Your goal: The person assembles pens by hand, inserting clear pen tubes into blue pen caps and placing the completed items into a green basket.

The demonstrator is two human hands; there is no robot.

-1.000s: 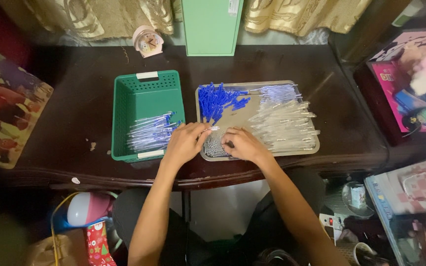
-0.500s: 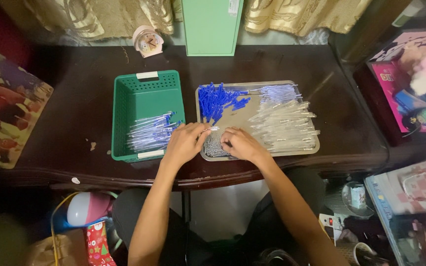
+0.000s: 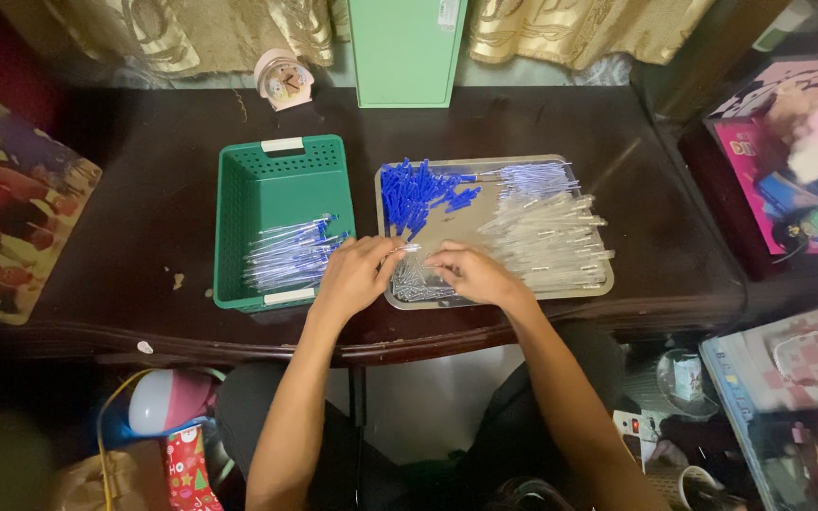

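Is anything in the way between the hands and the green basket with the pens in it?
Nothing visible blocks the way. Both the left hand and the right hand rest over the metal tray. The green basket sits right beside it, open on top, with only its low wall between.

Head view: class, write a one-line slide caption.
Both hands work over a metal tray beside a green basket.

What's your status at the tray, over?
Left hand and right hand both over the metal tray at its near-left corner, pinching small pen parts. Grip unclear. Green basket of assembled pens sits left. Nothing blocking.
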